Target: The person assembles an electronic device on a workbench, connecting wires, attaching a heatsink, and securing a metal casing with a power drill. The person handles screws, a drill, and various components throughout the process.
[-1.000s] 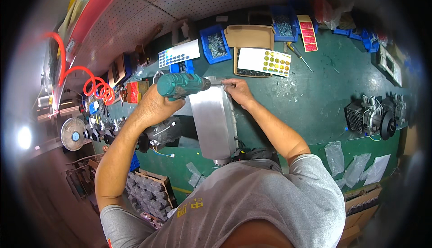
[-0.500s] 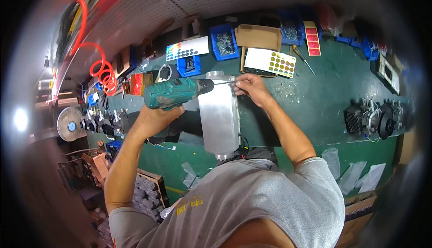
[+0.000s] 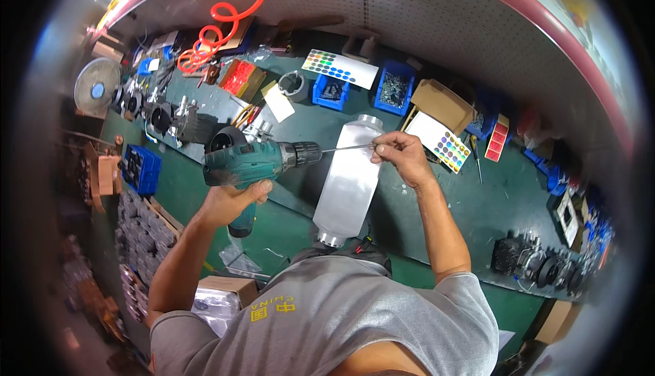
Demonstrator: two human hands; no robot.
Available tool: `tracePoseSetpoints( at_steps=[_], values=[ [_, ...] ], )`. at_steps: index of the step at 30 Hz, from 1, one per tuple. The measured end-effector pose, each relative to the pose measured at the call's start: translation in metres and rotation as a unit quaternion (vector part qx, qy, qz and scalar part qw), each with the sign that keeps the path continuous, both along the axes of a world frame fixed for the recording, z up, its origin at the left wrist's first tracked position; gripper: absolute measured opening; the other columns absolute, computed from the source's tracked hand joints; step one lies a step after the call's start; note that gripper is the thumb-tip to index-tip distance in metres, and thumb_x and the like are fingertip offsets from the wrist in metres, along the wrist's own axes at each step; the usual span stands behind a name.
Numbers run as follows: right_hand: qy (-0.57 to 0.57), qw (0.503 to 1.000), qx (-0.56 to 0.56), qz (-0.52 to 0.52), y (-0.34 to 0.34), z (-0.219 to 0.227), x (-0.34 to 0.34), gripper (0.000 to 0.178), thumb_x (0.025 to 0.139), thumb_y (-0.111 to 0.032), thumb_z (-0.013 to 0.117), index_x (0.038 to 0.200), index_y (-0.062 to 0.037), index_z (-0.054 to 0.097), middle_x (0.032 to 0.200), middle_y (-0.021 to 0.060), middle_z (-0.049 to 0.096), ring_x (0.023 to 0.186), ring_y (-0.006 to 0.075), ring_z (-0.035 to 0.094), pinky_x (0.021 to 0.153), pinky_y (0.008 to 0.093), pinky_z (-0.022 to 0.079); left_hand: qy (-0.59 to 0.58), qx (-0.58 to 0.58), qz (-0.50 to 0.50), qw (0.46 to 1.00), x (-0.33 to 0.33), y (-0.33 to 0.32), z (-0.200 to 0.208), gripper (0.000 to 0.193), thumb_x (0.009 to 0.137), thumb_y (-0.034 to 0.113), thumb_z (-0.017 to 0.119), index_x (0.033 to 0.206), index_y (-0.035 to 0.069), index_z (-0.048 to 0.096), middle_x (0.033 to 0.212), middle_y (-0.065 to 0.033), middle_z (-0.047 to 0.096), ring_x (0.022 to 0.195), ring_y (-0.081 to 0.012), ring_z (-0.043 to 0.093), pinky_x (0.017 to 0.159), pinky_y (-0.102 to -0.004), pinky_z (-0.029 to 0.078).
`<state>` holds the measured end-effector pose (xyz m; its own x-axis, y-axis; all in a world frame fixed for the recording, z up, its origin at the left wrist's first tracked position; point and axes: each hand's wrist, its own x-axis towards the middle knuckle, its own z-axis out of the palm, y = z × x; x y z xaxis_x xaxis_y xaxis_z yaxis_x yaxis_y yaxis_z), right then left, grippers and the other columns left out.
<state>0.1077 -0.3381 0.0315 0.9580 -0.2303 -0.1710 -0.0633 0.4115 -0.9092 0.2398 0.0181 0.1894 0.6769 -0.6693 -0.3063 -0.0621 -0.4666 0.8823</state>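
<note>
A teal cordless drill (image 3: 254,162) is in my left hand (image 3: 232,203), which is wrapped round its grip. Its black chuck holds a long thin bit (image 3: 341,149) that points right, above a silver metal housing (image 3: 346,184). My right hand (image 3: 407,160) is pinched at the bit's far end, over the housing's right edge; whatever small thing sits between the fingertips is too small to make out. The housing lies on the green bench top with its near end by my waist.
Behind the housing stand blue bins (image 3: 394,88) of small hardware, a sticker sheet (image 3: 341,68) and an open cardboard box (image 3: 440,107). A screwdriver (image 3: 476,160) lies at the right. Motor-like assemblies (image 3: 529,261) stand at the far right, others at the left. A red coiled hose (image 3: 225,14) hangs at the upper left.
The view has turned, so the bench now slants down to the right. The drill has drawn back left from over the housing. My right fingers stay pinched at the bit's end.
</note>
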Motion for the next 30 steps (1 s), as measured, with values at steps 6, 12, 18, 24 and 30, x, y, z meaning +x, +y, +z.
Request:
tracePoseSetpoints(
  at_steps=[6, 12, 18, 24, 30],
  values=[
    [-0.018, 0.979, -0.191, 0.072, 0.0, 0.011, 0.054, 0.018, 0.087, -0.004, 0.076, 0.105, -0.0014, 0.077, 0.103, 0.0061, 0.073, 0.086, 0.0132, 0.066, 0.081, 0.0286, 0.054, 0.046, -0.047, 0.037, 0.997, 0.008, 0.017, -0.002, 0.028, 0.1, 0.029, 0.071, 0.111, 0.004, 0.066, 0.083, -0.001, 0.065, 0.076, -0.011, 0.061, 0.069, -0.0298, 0.052],
    [-0.031, 0.899, -0.413, 0.14, -0.013, 0.008, 0.124, 0.022, 0.088, -0.005, 0.075, 0.11, -0.0069, 0.078, 0.107, 0.0076, 0.074, 0.097, 0.0196, 0.07, 0.087, 0.0332, 0.056, -0.032, 0.041, 0.008, 0.999, 0.063, -0.03, 0.025, 0.035, 0.095, 0.025, 0.074, 0.124, 0.007, 0.066, 0.089, -0.0009, 0.066, 0.076, -0.0102, 0.058, 0.071, -0.0294, 0.052],
    [-0.026, 0.849, -0.466, 0.245, -0.024, -0.024, 0.156, 0.034, 0.085, 0.008, 0.055, 0.113, 0.0007, 0.072, 0.107, 0.013, 0.074, 0.104, 0.0236, 0.069, 0.098, 0.0362, 0.053, -0.16, 0.162, -0.126, 0.965, 0.122, -0.077, -0.01, 0.052, 0.087, 0.042, 0.076, 0.126, 0.008, 0.067, 0.116, -0.018, 0.071, 0.106, -0.0342, 0.068, 0.097, -0.0406, 0.054],
    [0.018, 0.837, -0.45, 0.31, -0.029, -0.056, 0.16, 0.043, 0.083, 0.007, 0.049, 0.121, 0.0019, 0.07, 0.118, 0.017, 0.073, 0.114, 0.0277, 0.069, 0.105, 0.0384, 0.051, -0.14, 0.236, -0.139, 0.952, 0.134, -0.099, -0.018, 0.056, 0.082, 0.043, 0.078, 0.125, 0.01, 0.068, 0.116, -0.0198, 0.072, 0.108, -0.038, 0.069, 0.097, -0.0442, 0.054],
    [0.035, 0.829, -0.443, 0.34, -0.029, -0.055, 0.163, 0.042, 0.085, 0.002, 0.05, 0.123, 0.003, 0.067, 0.12, 0.0169, 0.072, 0.112, 0.0275, 0.068, 0.105, 0.0372, 0.05, -0.167, 0.229, -0.163, 0.945, 0.14, -0.107, -0.025, 0.057, 0.08, 0.044, 0.079, 0.125, 0.01, 0.067, 0.112, -0.0183, 0.074, 0.106, -0.0365, 0.07, 0.093, -0.0447, 0.055]
  ],
)
